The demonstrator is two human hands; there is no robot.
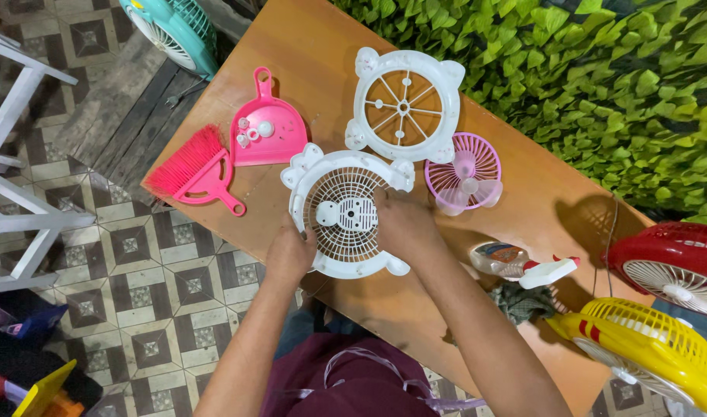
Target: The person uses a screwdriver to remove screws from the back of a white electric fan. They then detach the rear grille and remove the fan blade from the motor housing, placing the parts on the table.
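Note:
A white fan housing [339, 179] with a round grille lies flat on the wooden table [315, 46]. My left hand [290, 252] grips its lower left rim. My right hand [402, 224] rests on the grille's right side, fingers over the mesh near the small white centre block. Just beyond lies a white front guard [404, 104] with spokes. A pink-lilac fan blade with its grille [464, 173] sits to the right of the housing.
A pink dustpan [267, 123] holds small white parts, beside a pink brush [193, 166]. A spray bottle [516, 262] and a dark cloth [523, 303] lie at right, near a red fan [674, 266] and a yellow fan [647, 347]. A teal fan [176, 27] stands far left.

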